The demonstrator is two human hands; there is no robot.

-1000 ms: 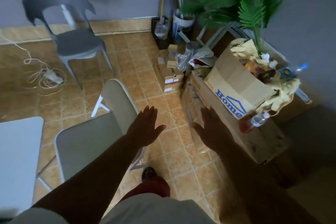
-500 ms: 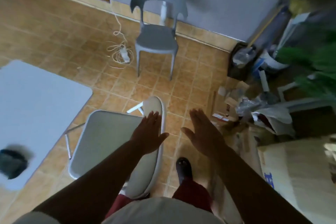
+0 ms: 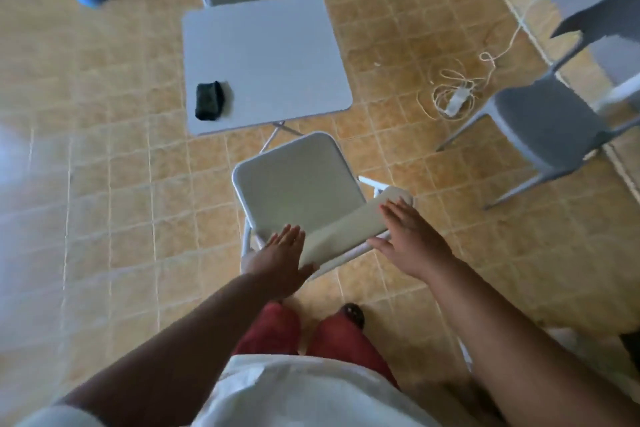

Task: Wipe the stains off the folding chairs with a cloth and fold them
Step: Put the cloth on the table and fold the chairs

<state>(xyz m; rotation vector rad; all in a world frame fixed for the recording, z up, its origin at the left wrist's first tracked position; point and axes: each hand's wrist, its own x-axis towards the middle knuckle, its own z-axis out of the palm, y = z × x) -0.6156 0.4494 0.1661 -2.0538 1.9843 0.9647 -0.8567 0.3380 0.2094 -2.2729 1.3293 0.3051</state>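
Tiled floor, chair (image 3: 298, 184) backrest twd person.

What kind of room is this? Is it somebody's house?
Probably a plain room in a home, though I can't be sure. It has a tiled floor, a small grey table with folding chairs around it, and a charger cable lying loose on the floor.

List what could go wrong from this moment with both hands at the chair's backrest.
1. The cloth lies on the table, neither hand holds it, so folding could come before wiping.
2. The left hand and right hand lie open on the folding chair backrest; fingers could get pinched when it collapses.
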